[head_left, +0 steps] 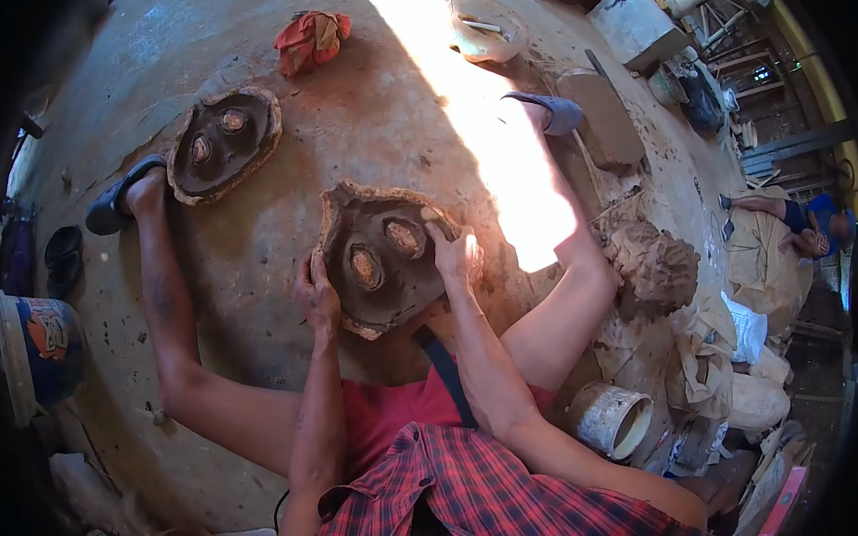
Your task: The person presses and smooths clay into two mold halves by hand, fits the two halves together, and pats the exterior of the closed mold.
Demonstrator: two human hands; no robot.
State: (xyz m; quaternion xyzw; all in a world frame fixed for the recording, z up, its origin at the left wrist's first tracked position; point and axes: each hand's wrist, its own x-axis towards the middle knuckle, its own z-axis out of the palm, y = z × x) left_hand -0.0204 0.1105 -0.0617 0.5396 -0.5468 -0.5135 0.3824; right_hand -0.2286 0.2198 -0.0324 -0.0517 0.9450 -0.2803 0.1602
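Observation:
On the floor between my legs lies a rough-edged mould (376, 309) lined with dark, wet-looking clay, with two pale-topped round humps rising inside it. My left hand (318, 297) grips its left rim, fingers partly hidden along the edge. At the upper right rim, my right hand (458, 255) has its thumb pressed on the clay and its other fingers curled around the outside. A second mould (203, 180) of the same shape, also clay-lined with two humps, rests farther off to the left near my foot, touched by neither hand.
An orange-red cloth (312, 43) and a shallow basin (487, 29) lie ahead. To the right are a large clay block (599, 121), a clay heap (651, 266) and a dirty white bucket (613, 419). A labelled bucket (43, 349) stands left. Another person (813, 225) sits at far right.

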